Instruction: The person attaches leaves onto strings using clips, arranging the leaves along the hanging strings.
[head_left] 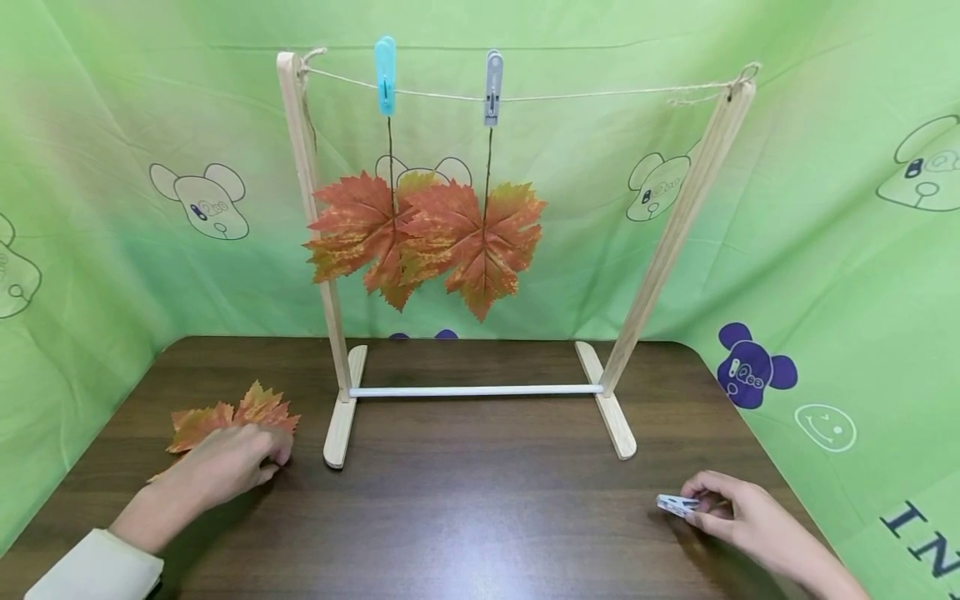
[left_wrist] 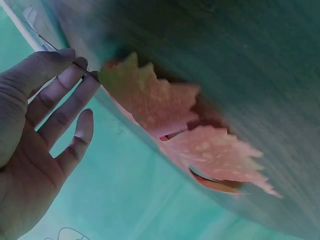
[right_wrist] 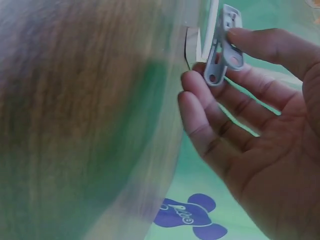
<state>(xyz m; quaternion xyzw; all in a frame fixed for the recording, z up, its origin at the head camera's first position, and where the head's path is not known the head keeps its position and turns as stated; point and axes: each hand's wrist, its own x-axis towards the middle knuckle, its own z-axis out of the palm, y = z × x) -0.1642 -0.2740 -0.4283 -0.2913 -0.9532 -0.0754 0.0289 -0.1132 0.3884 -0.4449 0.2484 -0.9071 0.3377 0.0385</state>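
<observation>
My left hand (head_left: 225, 462) is low over the table's left side, pinching the thin stem of an orange-red artificial maple leaf (head_left: 202, 423). In the left wrist view, thumb and fingertips meet on that stem, while the leaf (left_wrist: 155, 107) spreads out close to the tabletop. Over on the right, my right hand (head_left: 738, 512) holds a pale grey clothespin (head_left: 677, 504) between thumb and fingers. The right wrist view shows this clothespin (right_wrist: 227, 50) with its handle ends toward the palm side. Whether more leaves lie beneath the left hand is hidden.
A wooden stand (head_left: 675, 242) carries a twine line (head_left: 592, 95) across its top. Two similar leaves hang there, a left one (head_left: 356, 225) from a blue clothespin (head_left: 386, 75) and a right one (head_left: 498, 250) from a grey clothespin (head_left: 492, 79). A white bar (head_left: 476, 391) joins the feet.
</observation>
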